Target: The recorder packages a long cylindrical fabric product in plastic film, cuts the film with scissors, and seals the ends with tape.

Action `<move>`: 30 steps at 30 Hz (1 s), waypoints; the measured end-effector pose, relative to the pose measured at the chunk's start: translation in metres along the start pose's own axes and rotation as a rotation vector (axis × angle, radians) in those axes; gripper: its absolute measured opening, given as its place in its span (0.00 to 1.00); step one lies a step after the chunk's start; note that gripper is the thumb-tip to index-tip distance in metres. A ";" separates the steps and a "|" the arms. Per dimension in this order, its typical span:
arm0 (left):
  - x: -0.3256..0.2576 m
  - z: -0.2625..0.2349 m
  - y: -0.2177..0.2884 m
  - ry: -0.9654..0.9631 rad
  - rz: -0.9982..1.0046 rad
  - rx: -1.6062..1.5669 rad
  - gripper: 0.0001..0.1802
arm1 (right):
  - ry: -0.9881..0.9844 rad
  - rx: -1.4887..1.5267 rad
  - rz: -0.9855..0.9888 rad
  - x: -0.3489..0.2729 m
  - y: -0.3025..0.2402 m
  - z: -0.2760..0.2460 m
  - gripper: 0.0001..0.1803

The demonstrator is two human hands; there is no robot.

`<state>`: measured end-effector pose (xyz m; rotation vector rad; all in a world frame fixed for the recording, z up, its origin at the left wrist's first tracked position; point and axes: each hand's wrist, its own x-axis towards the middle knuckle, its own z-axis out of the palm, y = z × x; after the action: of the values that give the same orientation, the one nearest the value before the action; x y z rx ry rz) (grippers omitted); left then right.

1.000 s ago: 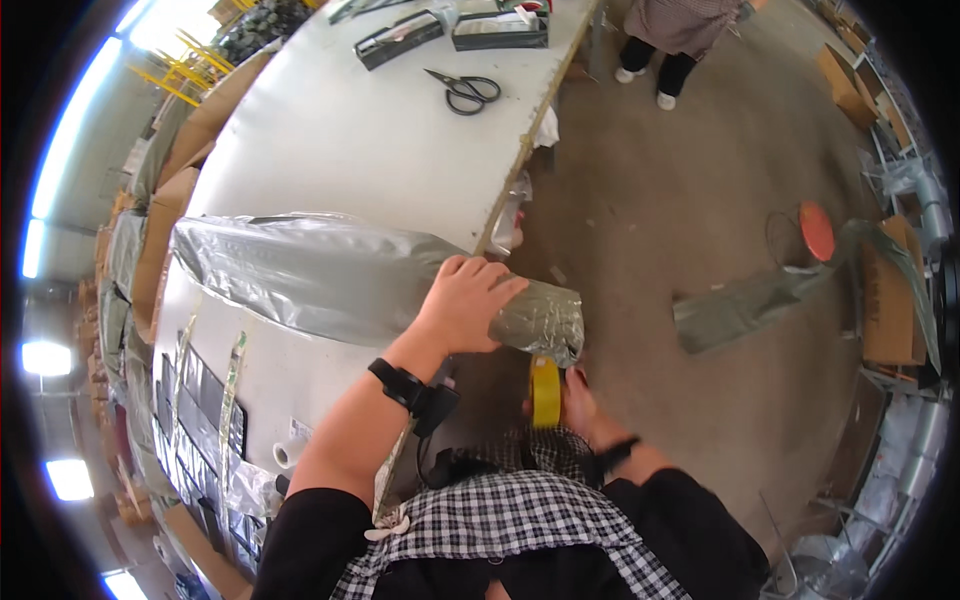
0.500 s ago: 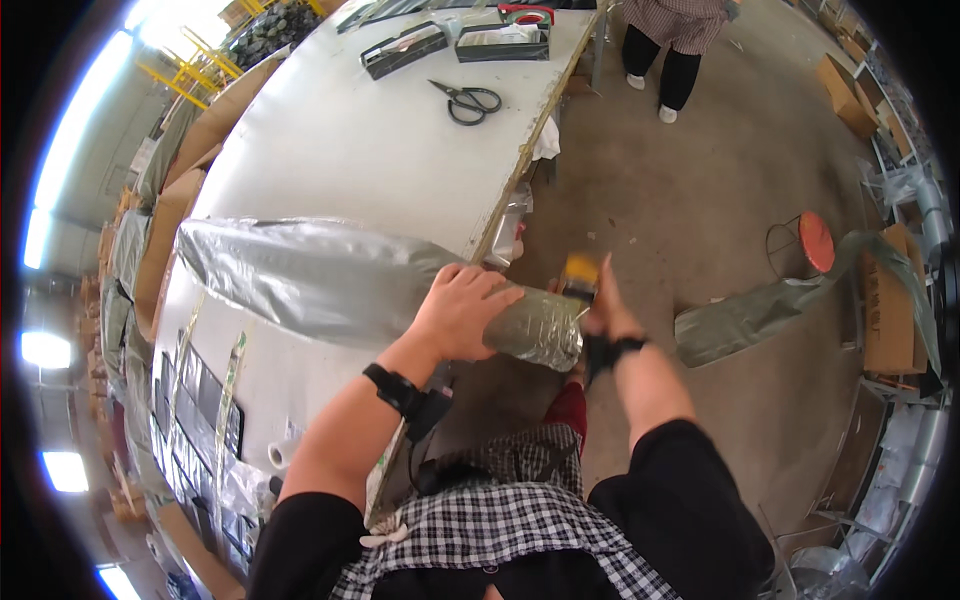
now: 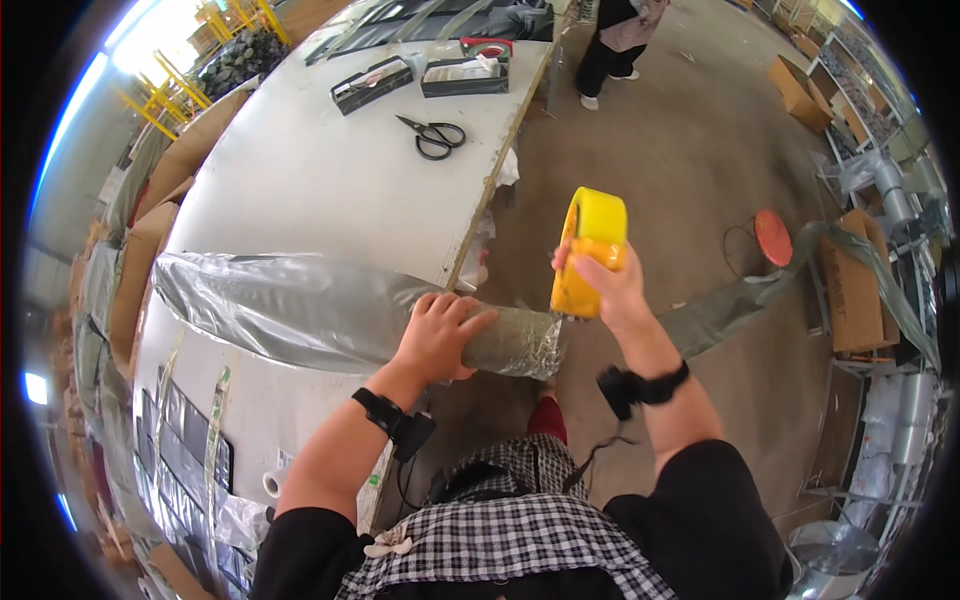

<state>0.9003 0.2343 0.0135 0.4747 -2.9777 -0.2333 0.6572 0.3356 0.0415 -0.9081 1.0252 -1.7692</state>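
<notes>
A long grey-green plastic-wrapped bundle [image 3: 290, 315] lies across the white table, its right end jutting past the table edge. Clear shiny tape covers that end. My left hand [image 3: 440, 335] rests on top of the bundle near the end, fingers spread and pressed on the plastic. In my right hand [image 3: 615, 285] is a yellow tape dispenser [image 3: 590, 275] with a yellow roll in it, raised beyond the bundle's taped end and apart from it. My fingers wrap round its body.
Black scissors [image 3: 432, 136] and two dark boxes [image 3: 372, 85] lie on the white table [image 3: 290, 180]. A red round stool [image 3: 772, 238] stands on the floor at right, near green sheeting [image 3: 740, 305] and a carton [image 3: 855, 285]. Another person [image 3: 615, 50] stands at the far side.
My right hand has lifted the tape dispenser up and away from the bundle's end. My left hand stays on the bundle. The whole view has shifted slightly.
</notes>
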 end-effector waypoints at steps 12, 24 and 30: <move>-0.010 -0.008 0.018 -0.200 0.019 0.168 0.48 | -0.002 -1.149 -0.416 0.020 0.111 -0.046 0.46; 0.082 0.048 0.084 -0.662 0.353 0.198 0.38 | -0.037 -1.155 0.127 -0.068 0.057 -0.091 0.40; 0.119 0.054 0.093 -1.171 0.415 0.210 0.28 | 0.151 -1.237 0.444 -0.134 0.047 -0.109 0.41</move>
<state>0.7525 0.2908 -0.0124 -0.4816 -4.1362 -0.1914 0.6232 0.4752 -0.0649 -1.0989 2.2834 -0.7064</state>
